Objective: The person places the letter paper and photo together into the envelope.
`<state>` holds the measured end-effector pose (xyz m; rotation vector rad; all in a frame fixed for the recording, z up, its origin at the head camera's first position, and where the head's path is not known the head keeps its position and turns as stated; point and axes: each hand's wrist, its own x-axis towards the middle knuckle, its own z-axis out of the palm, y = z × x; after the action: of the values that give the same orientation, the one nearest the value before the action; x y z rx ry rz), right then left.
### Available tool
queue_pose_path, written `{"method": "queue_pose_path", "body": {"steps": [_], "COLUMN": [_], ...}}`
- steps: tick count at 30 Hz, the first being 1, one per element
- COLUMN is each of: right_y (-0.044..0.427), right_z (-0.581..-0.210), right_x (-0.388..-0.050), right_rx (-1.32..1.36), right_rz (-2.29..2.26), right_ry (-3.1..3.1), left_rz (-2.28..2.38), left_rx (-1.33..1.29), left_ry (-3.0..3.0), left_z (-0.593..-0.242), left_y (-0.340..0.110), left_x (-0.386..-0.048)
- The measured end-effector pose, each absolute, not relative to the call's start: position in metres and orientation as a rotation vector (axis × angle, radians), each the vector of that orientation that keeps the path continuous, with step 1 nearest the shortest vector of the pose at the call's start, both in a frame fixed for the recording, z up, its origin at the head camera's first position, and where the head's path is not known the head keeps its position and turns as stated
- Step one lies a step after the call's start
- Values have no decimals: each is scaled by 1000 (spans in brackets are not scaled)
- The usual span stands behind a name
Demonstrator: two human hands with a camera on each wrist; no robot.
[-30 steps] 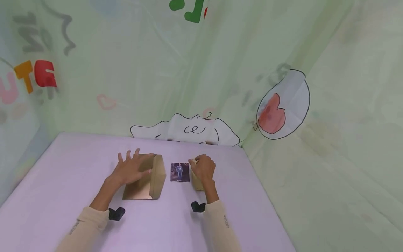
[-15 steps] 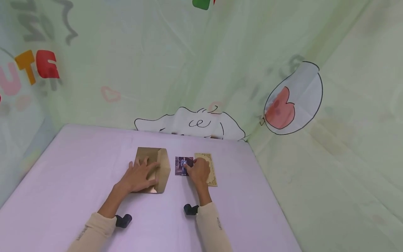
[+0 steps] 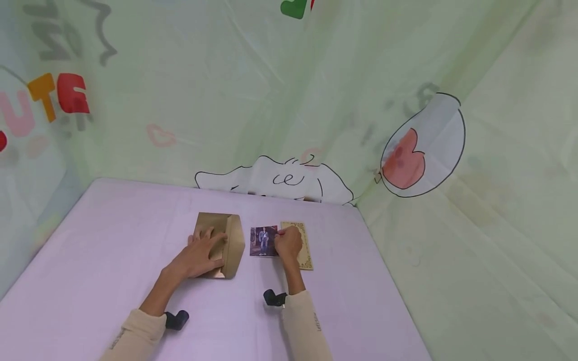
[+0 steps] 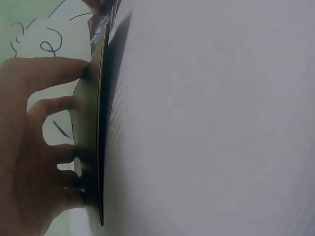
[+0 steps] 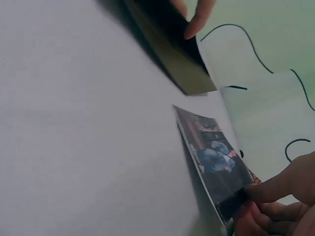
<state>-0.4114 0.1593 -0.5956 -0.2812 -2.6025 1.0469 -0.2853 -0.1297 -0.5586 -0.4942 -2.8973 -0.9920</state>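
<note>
A gold envelope (image 3: 236, 240) lies on the table with its pointed flap opened out to the right. My left hand (image 3: 195, 258) rests on it, fingers spread and fingertips pressing its face, as the left wrist view also shows. My right hand (image 3: 289, 244) pinches the right edge of a small photo (image 3: 261, 241) between thumb and fingers. The photo shows a standing figure in blue. In the right wrist view the photo (image 5: 211, 162) is tilted, its far edge close to the envelope's flap (image 5: 189, 78). A cream card (image 3: 306, 255) with an ornate border lies partly under my right hand.
A pale lilac cloth covers the table (image 3: 361, 291). Behind and to the right hangs a light green printed curtain (image 3: 226, 100). Black devices are strapped at both wrists.
My right hand has left the cream card, moved left and taken hold of the photo's right edge. My left hand has settled onto the envelope. The head view has shifted slightly.
</note>
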Motion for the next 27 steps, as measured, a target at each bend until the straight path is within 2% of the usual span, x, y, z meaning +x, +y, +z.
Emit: {"method": "queue_pose_path", "body": {"steps": [5, 8, 14, 27], "right_y": [151, 149, 142, 95], "right_z": [-535, -514, -510, -530], "right_x": [-375, -364, -363, -355], "right_rx": [-490, -552, -528, -390], "right_rz": [1614, 1849, 2017, 2066], "right_ry": [-2511, -2403, -2334, -2344], "left_rz": [-1024, -1037, -1022, -1027], "left_rx": [-495, -495, -499, -448], "left_ry": [-2865, -2856, -2850, -2903], "left_z": [-558, -559, -560, -560], "left_y": [-130, -131, -131, -132], "left_x": [-285, -285, -286, -289]}}
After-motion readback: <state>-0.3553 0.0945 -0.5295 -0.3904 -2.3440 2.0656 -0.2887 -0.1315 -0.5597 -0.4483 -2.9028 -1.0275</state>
